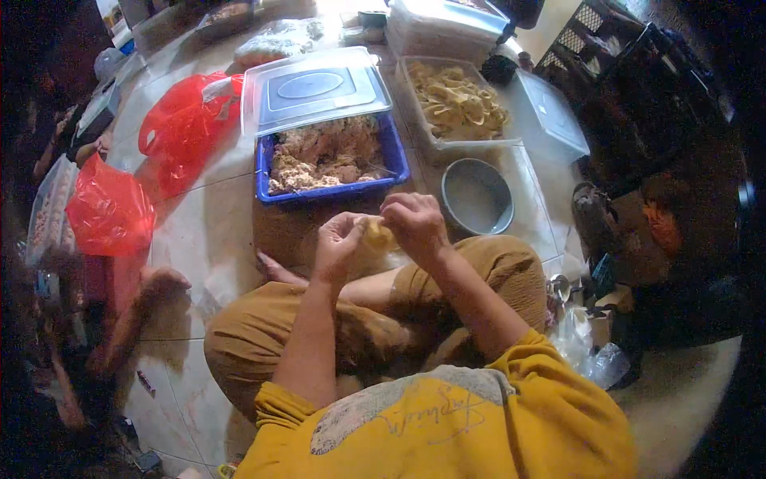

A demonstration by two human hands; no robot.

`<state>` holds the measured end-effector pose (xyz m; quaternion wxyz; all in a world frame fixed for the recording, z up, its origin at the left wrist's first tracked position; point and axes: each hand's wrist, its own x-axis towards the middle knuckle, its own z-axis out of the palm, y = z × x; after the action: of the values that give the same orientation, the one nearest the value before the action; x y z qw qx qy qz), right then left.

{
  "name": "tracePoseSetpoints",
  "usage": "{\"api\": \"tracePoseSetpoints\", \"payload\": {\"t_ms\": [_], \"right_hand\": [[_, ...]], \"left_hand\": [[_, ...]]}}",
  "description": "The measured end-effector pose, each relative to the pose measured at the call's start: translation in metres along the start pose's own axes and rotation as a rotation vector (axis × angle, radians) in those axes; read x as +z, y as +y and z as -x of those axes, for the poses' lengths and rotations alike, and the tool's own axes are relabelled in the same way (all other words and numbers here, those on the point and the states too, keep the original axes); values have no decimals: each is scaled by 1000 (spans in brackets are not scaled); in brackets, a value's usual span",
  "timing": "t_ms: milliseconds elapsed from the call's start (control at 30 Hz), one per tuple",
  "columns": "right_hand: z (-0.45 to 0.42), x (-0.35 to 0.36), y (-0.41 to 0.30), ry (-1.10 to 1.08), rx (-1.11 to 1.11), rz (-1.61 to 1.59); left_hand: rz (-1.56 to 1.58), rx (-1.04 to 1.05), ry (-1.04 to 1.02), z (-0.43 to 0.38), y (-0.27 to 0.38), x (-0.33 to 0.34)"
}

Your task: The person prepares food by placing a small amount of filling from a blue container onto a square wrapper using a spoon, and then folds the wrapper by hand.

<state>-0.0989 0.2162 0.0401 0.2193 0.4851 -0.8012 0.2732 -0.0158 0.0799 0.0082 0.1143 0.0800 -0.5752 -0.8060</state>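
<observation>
Over my crossed legs, my left hand point(342, 238) and my right hand point(415, 223) meet at a small, soft, yellowish piece point(378, 235), pinched between the fingers of both. It looks like a thin wrapper or skin; what is inside cannot be seen. Just beyond my hands stands a blue plastic tub point(402, 157) of pinkish minced filling point(341, 157), partly covered by a clear lid point(317, 90). A clear container point(443, 145) full of folded yellowish pieces point(458, 103) is to its right. Nearer me, a round bowl point(477, 197) holds cloudy liquid.
Red plastic bags point(111, 206) lie at the left, beside a clear box point(48, 209) with rows of pieces. Another person's foot point(167, 278) and legs are there. A lidded box point(553, 114) stands right, near a dark crate point(628, 60). Clear plastic bags point(604, 362) lie by my right knee.
</observation>
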Motion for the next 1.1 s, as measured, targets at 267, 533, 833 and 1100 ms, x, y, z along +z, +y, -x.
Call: {"api": "tracePoseSetpoints", "payload": {"t_ms": [267,533,833,1100], "right_hand": [[-3,8,-5,-302,-102,-78],[-60,0,124,291,548,-697],[37,95,65,-757,413,66],[111,187,90,-727,59,-203]], "left_hand": [[-204,51,85,-7,-42,-47],[-35,21,477,-19,-6,-65],[13,126,572,-17,6,-59],[168,144,602,-14,15,-70]]}}
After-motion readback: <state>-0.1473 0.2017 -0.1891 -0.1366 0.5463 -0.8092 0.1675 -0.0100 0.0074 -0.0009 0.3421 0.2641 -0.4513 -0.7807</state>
